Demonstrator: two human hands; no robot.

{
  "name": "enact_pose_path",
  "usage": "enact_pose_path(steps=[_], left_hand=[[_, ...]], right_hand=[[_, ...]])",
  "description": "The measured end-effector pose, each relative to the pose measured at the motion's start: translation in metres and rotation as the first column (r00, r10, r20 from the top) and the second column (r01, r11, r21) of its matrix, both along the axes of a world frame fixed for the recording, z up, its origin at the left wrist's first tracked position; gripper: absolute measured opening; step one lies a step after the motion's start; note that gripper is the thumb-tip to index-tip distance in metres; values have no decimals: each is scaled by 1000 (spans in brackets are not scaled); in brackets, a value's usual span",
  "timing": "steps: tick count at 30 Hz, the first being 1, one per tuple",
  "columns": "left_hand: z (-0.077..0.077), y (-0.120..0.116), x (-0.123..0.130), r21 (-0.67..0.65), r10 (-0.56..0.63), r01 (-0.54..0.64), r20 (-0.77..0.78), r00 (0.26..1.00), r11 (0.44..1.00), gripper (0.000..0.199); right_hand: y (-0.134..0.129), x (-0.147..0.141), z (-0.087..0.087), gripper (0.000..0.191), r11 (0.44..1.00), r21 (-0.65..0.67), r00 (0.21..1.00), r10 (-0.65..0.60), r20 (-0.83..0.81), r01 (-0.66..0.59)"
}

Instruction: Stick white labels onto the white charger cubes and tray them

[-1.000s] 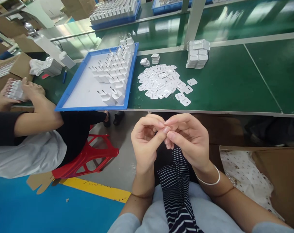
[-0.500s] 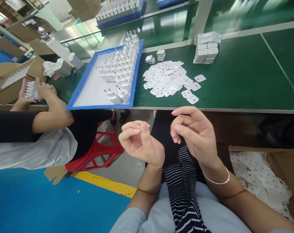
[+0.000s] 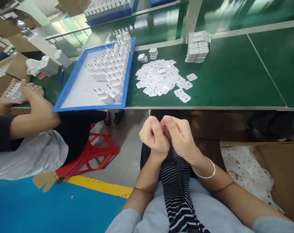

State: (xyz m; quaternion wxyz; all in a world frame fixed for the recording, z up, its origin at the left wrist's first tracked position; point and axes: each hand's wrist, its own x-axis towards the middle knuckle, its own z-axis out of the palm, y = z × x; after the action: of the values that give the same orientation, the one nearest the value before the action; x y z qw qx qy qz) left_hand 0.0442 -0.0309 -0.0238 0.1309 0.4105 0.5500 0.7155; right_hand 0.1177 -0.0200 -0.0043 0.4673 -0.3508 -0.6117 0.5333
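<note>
My left hand (image 3: pixel 154 136) and my right hand (image 3: pixel 179 134) are together in front of my lap, just below the table's front edge. Both are closed, with fingers curled in and thumbs on top. Whatever they may hold is hidden inside the curled fingers. On the table beyond them lies a pile of white plastic cover plates (image 3: pixel 159 77), with a few loose ones to its right. Left of the pile, a blue-rimmed tray (image 3: pixel 88 107) carries rows of white plug adapters (image 3: pixel 110 71), pins up.
Small stacks of covers (image 3: pixel 153 53) stand behind the pile, and a wrapped block of white pieces (image 3: pixel 197 47) farther right. At left a co-worker's hands (image 3: pixel 28 92) hold several plugs near a cardboard box (image 3: pixel 18 68). A red stool (image 3: pixel 88 155) is under that person.
My hands were apart with loosely curled fingers; they have come together and closed. The view has shifted slightly, so the table things appear farther left.
</note>
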Motion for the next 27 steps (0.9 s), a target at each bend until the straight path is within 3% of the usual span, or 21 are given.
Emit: enact_pose_path(steps=[6, 11, 14, 27], left_hand=[[-2, 8, 2, -33, -127, 126, -37, 991, 992, 54], [0, 16, 9, -23, -271, 281, 203, 941, 959, 53], [-1, 19, 12, -21, -270, 287, 275, 923, 958, 52], [-13, 28, 13, -48, -216, 234, 240, 946, 971, 52]], right_hand=[[9, 2, 0, 51, 989, 71, 989, -134, 60, 130], [16, 4, -3, 50, 970, 120, 970, -222, 100, 210], [19, 2, -8, 50, 963, 120, 966, -252, 66, 243], [29, -4, -25, 51, 948, 129, 954, -297, 45, 290]])
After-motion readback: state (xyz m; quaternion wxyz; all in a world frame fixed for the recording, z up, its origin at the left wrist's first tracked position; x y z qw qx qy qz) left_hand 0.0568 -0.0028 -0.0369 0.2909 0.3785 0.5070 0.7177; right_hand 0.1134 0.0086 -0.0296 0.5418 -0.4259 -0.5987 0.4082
